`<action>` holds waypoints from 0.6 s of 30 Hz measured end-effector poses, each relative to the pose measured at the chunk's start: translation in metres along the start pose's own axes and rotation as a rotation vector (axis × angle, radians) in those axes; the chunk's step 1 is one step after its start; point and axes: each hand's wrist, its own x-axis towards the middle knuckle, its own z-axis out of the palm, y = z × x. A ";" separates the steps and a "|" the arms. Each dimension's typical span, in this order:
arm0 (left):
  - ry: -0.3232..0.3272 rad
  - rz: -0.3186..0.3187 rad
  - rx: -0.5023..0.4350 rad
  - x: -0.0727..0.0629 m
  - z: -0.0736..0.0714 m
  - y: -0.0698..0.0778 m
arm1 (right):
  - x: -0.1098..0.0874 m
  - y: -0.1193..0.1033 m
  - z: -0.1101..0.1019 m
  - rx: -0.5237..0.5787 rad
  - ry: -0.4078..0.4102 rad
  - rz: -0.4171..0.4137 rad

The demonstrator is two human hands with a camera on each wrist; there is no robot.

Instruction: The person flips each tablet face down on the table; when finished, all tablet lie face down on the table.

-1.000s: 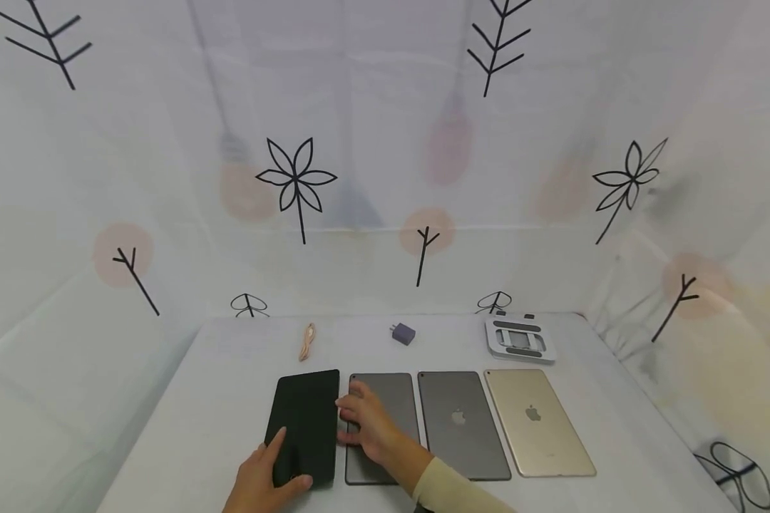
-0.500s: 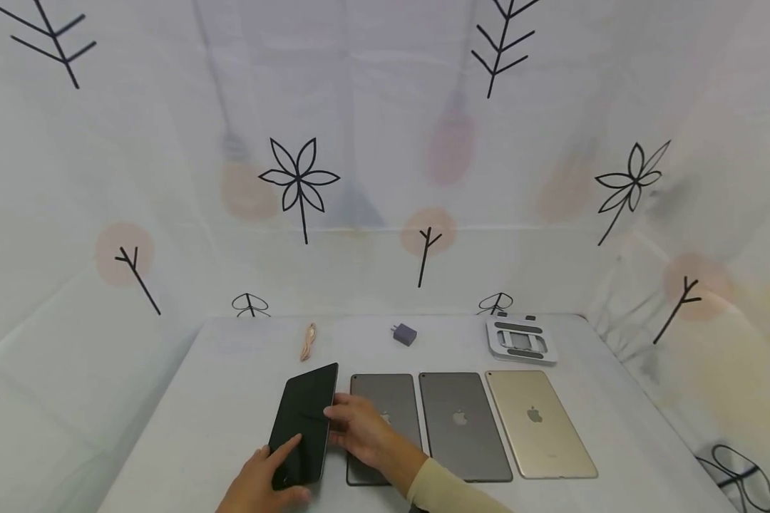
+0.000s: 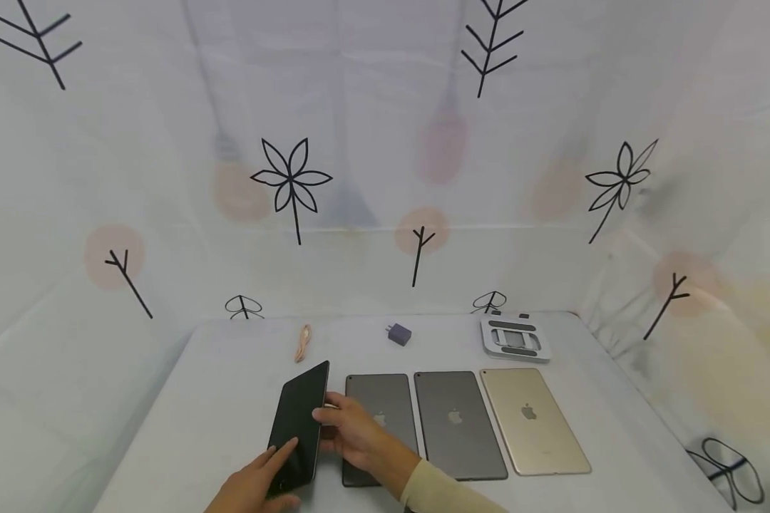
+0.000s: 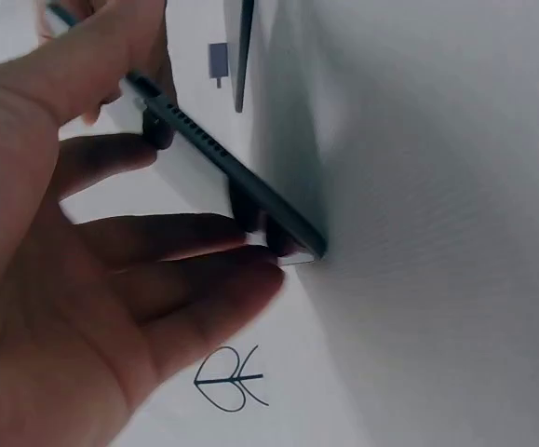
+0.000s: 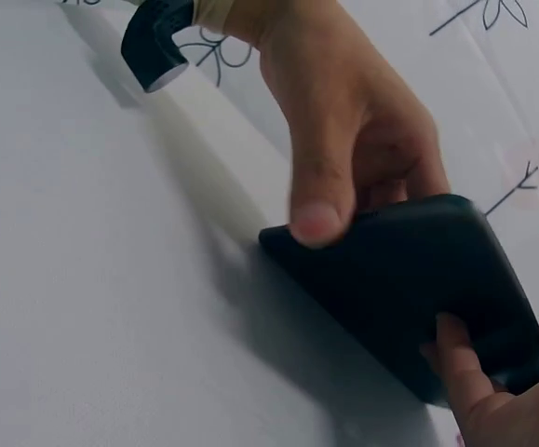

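A black tablet (image 3: 298, 417) stands tilted at the left of the table, its dark screen turned left and its right side lifted. My right hand (image 3: 362, 438) grips the raised edge; the right wrist view shows the thumb (image 5: 320, 219) on the screen side and the other fingers behind. My left hand (image 3: 250, 481) touches the screen near the bottom with mostly straight fingers. In the left wrist view those fingers (image 4: 176, 279) rest against the screen, and the thumb crosses the bottom edge by the speaker holes. The tablet's back is hidden in the head view.
Beside the right hand lie a dark grey tablet (image 3: 377, 399), another grey tablet (image 3: 458, 442) and a gold tablet (image 3: 539, 434), backs up. Behind them are a bundled pinkish cable (image 3: 302, 343), a purple charger plug (image 3: 398, 334) and a silver folding stand (image 3: 516, 338).
The right hand has taken hold of the black tablet's right edge and raised it, so the tablet has gone from nearly flat to tilted leftward. The left hand's fingers have stayed on the screen.
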 end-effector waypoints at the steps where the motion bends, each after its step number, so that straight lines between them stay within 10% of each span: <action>1: 0.023 0.026 0.009 -0.001 0.000 0.001 | -0.001 -0.002 0.001 -0.013 0.000 -0.006; 8: 0.322 0.244 0.099 -0.011 0.005 0.000 | -0.005 -0.006 0.008 -0.045 -0.032 -0.032; 12: 0.577 0.300 -0.034 -0.013 0.015 0.001 | -0.006 -0.009 0.010 -0.070 -0.063 -0.034; 14: 0.659 0.219 -0.163 -0.013 0.016 0.005 | -0.006 -0.010 0.011 -0.092 -0.098 -0.036; 18: 0.633 -0.135 -0.627 -0.017 0.009 0.011 | -0.007 -0.011 0.016 -0.167 -0.142 -0.059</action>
